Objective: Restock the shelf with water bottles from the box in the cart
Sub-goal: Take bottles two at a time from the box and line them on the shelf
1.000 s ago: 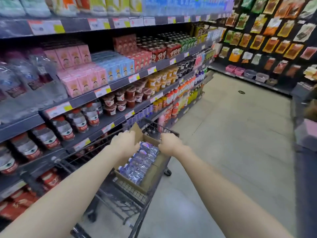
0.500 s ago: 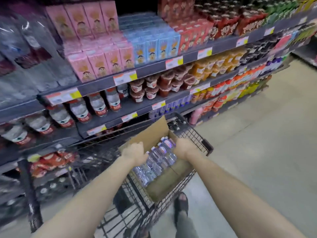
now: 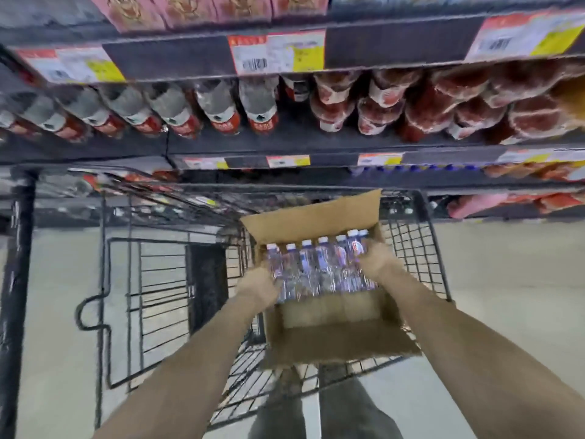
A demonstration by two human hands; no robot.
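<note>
The water bottles [image 3: 319, 267] sit in a row in the cardboard box [image 3: 332, 340] in the cart [image 3: 411, 248]. The left hand [image 3: 258, 285] and right hand [image 3: 378, 259] each curl round an end bottle. It looks like the picking-up step. Next they must lift over the box flap [image 3: 310, 217] to the shelf [image 3: 285, 144], near the red-label bottles [image 3: 221, 112].

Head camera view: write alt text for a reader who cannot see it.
The left hand and right hand hold the ends of a row of water bottles inside an open cardboard box in a wire cart. Stocked shelves rise just beyond.
</note>
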